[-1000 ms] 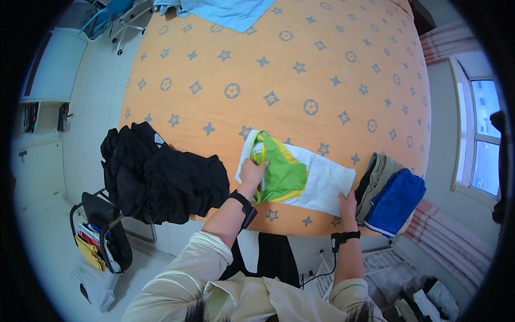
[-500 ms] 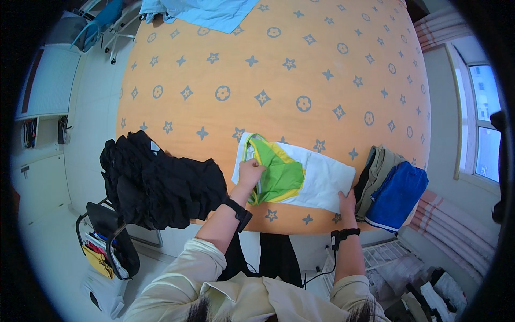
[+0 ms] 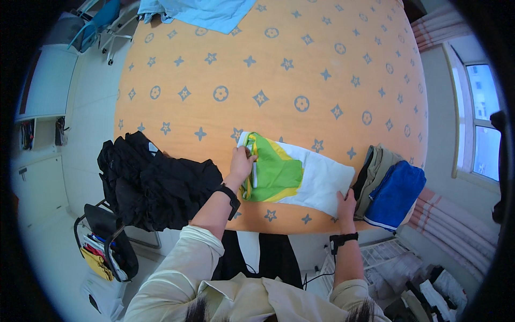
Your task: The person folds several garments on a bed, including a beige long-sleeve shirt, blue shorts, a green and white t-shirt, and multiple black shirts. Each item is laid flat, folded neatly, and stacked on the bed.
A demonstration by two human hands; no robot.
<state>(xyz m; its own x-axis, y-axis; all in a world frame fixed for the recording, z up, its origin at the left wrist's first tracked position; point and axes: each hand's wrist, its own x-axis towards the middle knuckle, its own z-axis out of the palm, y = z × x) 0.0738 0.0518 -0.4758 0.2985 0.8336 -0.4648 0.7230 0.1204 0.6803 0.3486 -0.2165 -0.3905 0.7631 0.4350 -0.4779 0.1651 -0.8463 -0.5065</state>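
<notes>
A folded white garment with a green, yellow-edged section (image 3: 280, 170) lies crosswise at the bed's near edge; whether it is a shirt or shorts I cannot tell. My left hand (image 3: 242, 162) pinches its left end, where green and yellow cloth bunches along a white strip. At the lower right corner, my right hand (image 3: 346, 205) grips the white cloth, thumb on top. Just right of that hand lie folded clothes: a beige piece (image 3: 378, 170) and, overlapping it, a blue piece (image 3: 395, 194). A heap of black clothing (image 3: 158, 185) sits left of my left forearm.
The orange patterned bed sheet (image 3: 257, 80) stretches away from me. Light blue cloth (image 3: 206, 15) lies at its far left. A black chair (image 3: 110, 236) holding clothes stands at the near left. A white rack (image 3: 365, 256) is below the bed edge at right.
My left hand has shifted left with the garment's left end, and the green section now spreads wider and flatter. My right hand stays at its corner.
</notes>
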